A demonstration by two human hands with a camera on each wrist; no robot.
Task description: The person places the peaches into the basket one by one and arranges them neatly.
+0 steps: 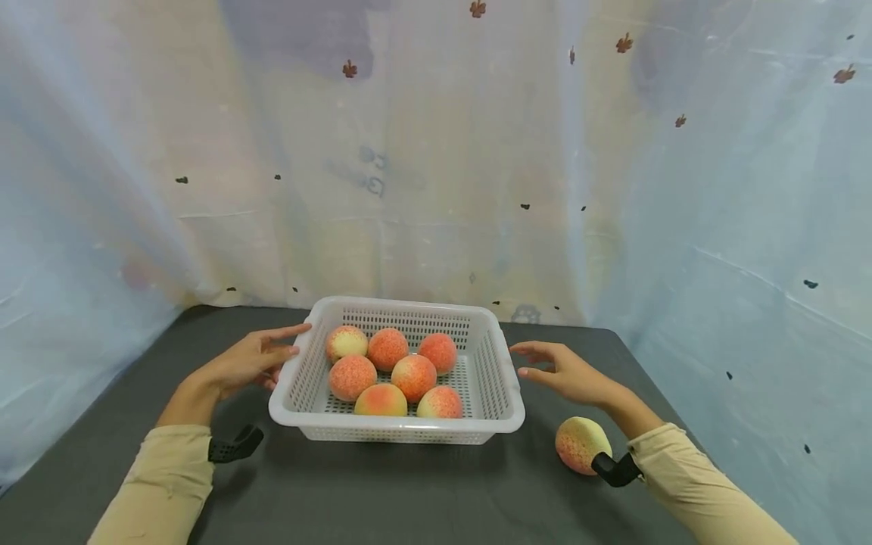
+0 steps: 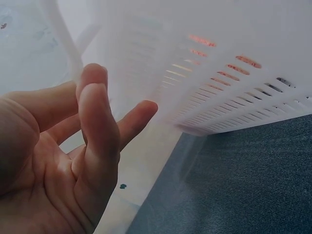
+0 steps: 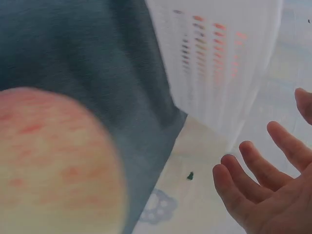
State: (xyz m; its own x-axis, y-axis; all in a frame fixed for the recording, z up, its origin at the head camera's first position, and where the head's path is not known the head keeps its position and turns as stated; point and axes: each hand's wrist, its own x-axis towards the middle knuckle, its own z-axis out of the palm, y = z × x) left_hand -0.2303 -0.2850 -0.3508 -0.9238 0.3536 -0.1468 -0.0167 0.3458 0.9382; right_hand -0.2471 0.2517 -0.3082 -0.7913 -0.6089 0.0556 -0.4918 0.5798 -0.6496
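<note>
A white slotted plastic basket [image 1: 501,412] stands on the dark table and holds several peaches [image 1: 412,376]. My left hand [image 1: 262,354] hovers at the basket's left wall with straight fingers, the index tip at the rim; whether it touches is unclear. The left wrist view has these fingers [image 2: 100,122] spread beside the basket wall [image 2: 234,97]. My right hand [image 1: 555,369] floats open just right of the basket, a small gap from its rim. One more peach [image 1: 579,443] lies on the table under my right wrist, seen large in the right wrist view [image 3: 53,161].
The dark grey table [image 1: 381,492] is closed in by pale draped sheets [image 1: 436,166] at the back and on both sides. Bare table surface lies in front of the basket and to its left.
</note>
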